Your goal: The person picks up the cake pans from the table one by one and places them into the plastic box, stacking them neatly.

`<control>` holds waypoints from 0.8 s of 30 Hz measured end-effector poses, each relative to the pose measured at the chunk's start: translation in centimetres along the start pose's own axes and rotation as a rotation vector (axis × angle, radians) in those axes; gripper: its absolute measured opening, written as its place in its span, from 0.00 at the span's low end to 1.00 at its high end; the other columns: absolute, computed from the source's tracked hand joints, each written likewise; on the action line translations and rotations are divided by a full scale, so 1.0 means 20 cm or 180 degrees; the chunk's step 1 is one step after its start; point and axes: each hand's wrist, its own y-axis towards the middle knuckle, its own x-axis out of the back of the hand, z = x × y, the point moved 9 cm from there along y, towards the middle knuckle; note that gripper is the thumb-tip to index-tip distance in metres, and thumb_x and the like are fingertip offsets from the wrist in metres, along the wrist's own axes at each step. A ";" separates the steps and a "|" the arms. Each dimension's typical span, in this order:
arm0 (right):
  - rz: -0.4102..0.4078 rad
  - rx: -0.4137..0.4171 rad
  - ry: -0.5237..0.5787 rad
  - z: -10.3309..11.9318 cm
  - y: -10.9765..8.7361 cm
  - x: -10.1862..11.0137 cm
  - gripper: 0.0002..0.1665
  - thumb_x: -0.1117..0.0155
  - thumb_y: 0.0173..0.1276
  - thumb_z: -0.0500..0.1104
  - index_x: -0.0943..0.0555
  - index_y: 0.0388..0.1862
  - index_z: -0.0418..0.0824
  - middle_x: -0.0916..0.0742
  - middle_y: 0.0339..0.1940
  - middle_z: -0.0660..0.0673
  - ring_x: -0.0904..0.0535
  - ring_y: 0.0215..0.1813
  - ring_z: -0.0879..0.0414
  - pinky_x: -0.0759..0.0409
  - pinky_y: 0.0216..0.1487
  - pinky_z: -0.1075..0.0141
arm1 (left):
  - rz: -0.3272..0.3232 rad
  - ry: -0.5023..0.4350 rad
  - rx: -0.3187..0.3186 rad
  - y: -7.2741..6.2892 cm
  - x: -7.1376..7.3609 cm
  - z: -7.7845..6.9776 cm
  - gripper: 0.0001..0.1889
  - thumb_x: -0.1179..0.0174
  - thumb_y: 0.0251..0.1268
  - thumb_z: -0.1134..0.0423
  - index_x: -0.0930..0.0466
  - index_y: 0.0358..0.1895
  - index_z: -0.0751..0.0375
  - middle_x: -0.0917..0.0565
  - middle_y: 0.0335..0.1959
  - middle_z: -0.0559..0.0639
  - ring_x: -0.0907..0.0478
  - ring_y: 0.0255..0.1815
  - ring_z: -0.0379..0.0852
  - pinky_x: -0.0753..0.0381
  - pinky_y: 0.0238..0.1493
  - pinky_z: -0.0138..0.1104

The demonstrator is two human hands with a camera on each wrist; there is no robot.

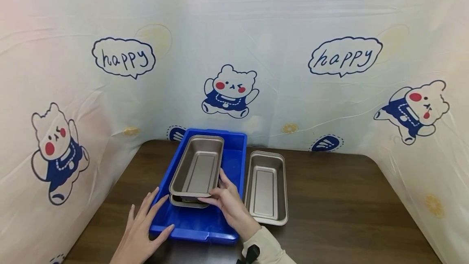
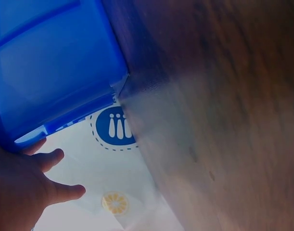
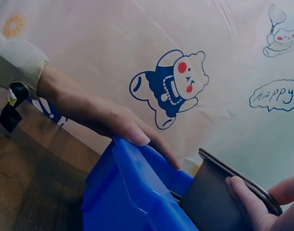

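A grey-brown metal loaf pan [image 1: 200,168] is pinched at its near right corner by my right hand [image 1: 232,209]; the right wrist view shows the thumb against the pan's side. Beneath it, the near end of a second loaf pan [image 1: 187,204] peeks out inside the blue plastic tray [image 1: 196,223]. How far the two pans nest is hidden. My left hand [image 1: 141,231], its fingers spread, rests on the tray's near left rim. To the right of the tray, a third loaf pan [image 1: 265,192] lies on the table.
The dark wooden table [image 1: 337,199] extends to the right of the third pan. A pale printed cloth [image 1: 278,93] with bears and "happy" bubbles surrounds its back and sides. A black strap [image 1: 253,252] sits on the right sleeve.
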 end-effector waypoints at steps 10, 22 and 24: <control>-0.0059 -0.0065 0.0033 -0.05 0.02 -0.02 0.56 0.56 0.64 0.18 0.58 0.89 0.39 0.46 0.85 0.25 0.34 0.76 0.25 0.17 0.60 0.43 | -0.0028 -0.0034 -0.0010 0.00 0.01 0.00 0.42 0.23 0.60 0.52 0.29 0.77 0.54 0.42 0.85 0.58 0.45 0.80 0.76 0.66 0.72 0.79; -0.0194 -0.0124 -0.0014 -0.06 0.03 -0.03 0.55 0.54 0.66 0.19 0.61 0.88 0.36 0.48 0.85 0.24 0.31 0.75 0.27 0.16 0.60 0.45 | -0.0057 -0.0071 -0.0034 0.00 0.00 0.00 0.42 0.23 0.59 0.53 0.30 0.78 0.53 0.42 0.85 0.57 0.45 0.80 0.77 0.64 0.70 0.80; -0.0207 -0.0180 -0.0079 -0.06 0.02 -0.03 0.55 0.53 0.66 0.20 0.61 0.88 0.36 0.45 0.83 0.22 0.27 0.72 0.29 0.16 0.59 0.46 | -0.0069 -0.0076 -0.0052 0.00 0.00 0.00 0.42 0.22 0.59 0.54 0.29 0.77 0.53 0.42 0.85 0.57 0.45 0.80 0.76 0.63 0.70 0.80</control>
